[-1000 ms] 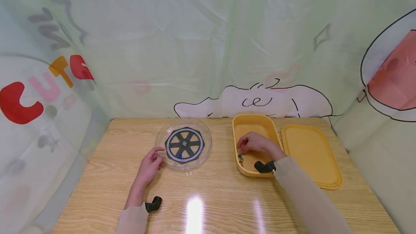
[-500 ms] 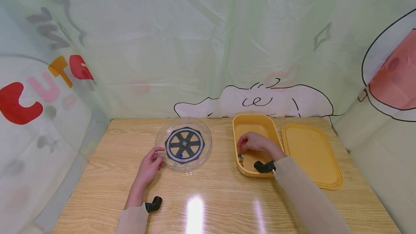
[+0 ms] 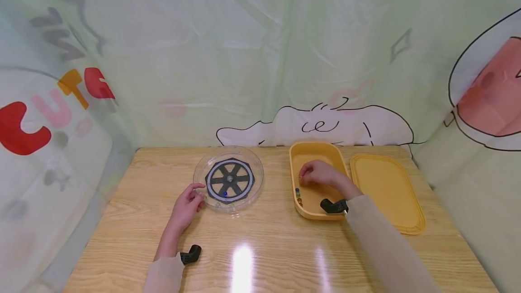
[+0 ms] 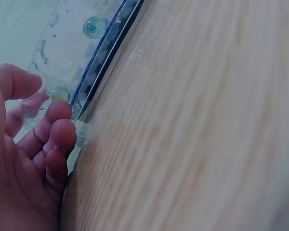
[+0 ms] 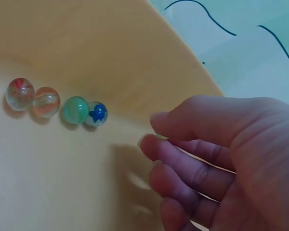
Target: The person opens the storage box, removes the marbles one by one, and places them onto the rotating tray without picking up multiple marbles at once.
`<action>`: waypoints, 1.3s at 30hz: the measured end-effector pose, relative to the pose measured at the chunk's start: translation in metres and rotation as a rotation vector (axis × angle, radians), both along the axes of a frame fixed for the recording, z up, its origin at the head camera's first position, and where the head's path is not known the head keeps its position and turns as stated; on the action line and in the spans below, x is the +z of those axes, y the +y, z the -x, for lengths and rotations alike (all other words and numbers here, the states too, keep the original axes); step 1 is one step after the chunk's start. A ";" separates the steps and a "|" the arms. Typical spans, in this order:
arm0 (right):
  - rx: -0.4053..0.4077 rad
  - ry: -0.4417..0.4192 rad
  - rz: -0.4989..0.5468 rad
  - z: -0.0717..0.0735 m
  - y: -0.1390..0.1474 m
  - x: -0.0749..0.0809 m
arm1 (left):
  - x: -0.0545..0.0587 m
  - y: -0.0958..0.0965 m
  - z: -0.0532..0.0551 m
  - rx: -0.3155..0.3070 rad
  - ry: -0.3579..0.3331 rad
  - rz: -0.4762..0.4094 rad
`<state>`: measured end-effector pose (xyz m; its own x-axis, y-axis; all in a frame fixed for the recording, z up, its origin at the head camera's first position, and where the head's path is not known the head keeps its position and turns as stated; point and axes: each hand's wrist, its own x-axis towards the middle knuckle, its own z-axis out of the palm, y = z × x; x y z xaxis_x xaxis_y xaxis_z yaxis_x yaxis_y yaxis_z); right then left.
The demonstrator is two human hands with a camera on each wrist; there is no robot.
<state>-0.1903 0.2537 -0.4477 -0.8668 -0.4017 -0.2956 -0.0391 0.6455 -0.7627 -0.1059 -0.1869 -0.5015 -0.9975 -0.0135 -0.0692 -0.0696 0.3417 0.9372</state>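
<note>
My left hand [image 3: 188, 207] is at the near-left rim of a round clear plastic dish [image 3: 255, 197], its wall between thumb and fingers. A black spoked wheel shape with a white ring shows in the dish. A blue marble [image 3: 225, 193] and clear-greenish marbles [image 4: 95, 27] sit in it. My right hand [image 3: 323, 174] is inside a yellow rectangular box [image 3: 309, 215], thumb and index fingertips pinched on a small marble [image 5: 160, 137], mostly hidden, with a yellow-green sliver showing. Beside it, a row of marbles lies along the box's left wall: red, orange, green [image 5: 75, 110] and blue [image 5: 98, 114].
A flat yellow lid [image 3: 386, 189] lies on the wooden table [image 3: 264, 248], right of the box. Patterned curtains [image 3: 211, 80] enclose the table at the back and both sides. A black wrist camera [image 3: 333, 206] overlaps the box's front edge.
My right hand has lifted and shifted slightly away from the marble row; the yellowish marble at its far end has left the row. The left hand stays at the dish.
</note>
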 end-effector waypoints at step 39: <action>-0.065 0.253 0.154 -0.031 -0.023 0.039 | -0.001 -0.002 0.000 0.002 -0.027 0.011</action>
